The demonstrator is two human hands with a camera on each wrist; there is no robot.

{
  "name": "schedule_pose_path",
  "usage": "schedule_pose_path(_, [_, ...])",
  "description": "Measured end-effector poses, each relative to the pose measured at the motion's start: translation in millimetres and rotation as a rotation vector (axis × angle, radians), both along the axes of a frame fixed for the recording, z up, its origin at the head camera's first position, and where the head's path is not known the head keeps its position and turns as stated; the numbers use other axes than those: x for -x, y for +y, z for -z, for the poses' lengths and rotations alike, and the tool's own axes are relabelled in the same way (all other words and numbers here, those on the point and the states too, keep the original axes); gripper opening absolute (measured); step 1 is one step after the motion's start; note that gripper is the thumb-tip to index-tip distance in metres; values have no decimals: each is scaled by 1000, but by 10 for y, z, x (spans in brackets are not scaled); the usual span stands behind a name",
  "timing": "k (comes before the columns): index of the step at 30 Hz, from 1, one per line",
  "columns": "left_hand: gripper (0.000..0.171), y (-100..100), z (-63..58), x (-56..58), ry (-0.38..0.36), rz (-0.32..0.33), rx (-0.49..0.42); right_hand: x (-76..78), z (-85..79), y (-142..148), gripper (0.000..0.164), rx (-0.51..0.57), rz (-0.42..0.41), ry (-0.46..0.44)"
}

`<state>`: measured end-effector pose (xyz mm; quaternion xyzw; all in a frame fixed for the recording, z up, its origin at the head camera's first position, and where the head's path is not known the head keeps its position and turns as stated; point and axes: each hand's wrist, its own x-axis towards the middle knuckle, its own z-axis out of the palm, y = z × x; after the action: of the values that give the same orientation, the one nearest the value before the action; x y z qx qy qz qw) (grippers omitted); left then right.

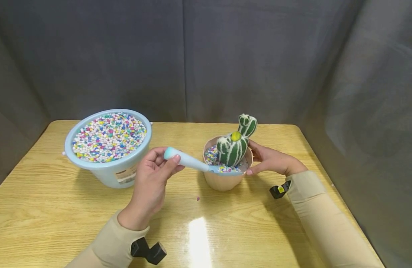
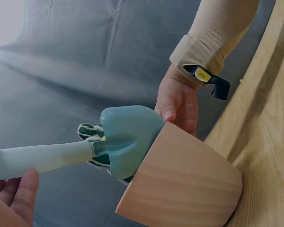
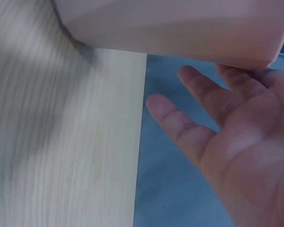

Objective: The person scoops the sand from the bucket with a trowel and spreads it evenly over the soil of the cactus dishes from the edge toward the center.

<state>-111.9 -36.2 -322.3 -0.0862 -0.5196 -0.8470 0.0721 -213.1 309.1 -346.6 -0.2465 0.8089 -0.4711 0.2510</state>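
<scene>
My left hand (image 1: 152, 178) grips the pale blue handle of a small trowel (image 1: 189, 160), thumb on top. Its blade, carrying colored pebbles (image 1: 228, 169), lies over the front rim of a peach flowerpot (image 1: 222, 182). In the left wrist view, the underside of the trowel blade (image 2: 128, 137) shows tilted against the pot rim. A green cactus (image 1: 234, 149) with white ridges and a yellow flower stands in the pot, pebbles around its left side. My right hand (image 1: 273, 160) holds the pot's right rim, thumb in front; two of its fingers (image 3: 180, 125) extend off the pot.
A light blue bucket (image 1: 107, 178) full of multicolored pebbles (image 1: 109, 137) stands on the left of the wooden table (image 1: 58, 216). One stray pebble (image 1: 198, 198) lies in front of the pot. Dark grey curtains (image 1: 125, 56) surround the table's back and sides.
</scene>
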Motion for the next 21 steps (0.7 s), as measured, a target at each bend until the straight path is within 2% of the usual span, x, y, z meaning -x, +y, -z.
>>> schedule_pose_path(6, [15,-2,16,-5,3,2,-7,1,30,-6,114,5,3,-32])
schedule_pose_path(16, [21,-1,22,3,-9,-1,-5,-16,104,1,113,29,20,15])
schedule_pose_path(21, [15,-11,20,5,1,-5,-10,-43,109,-38,113,23,43,37])
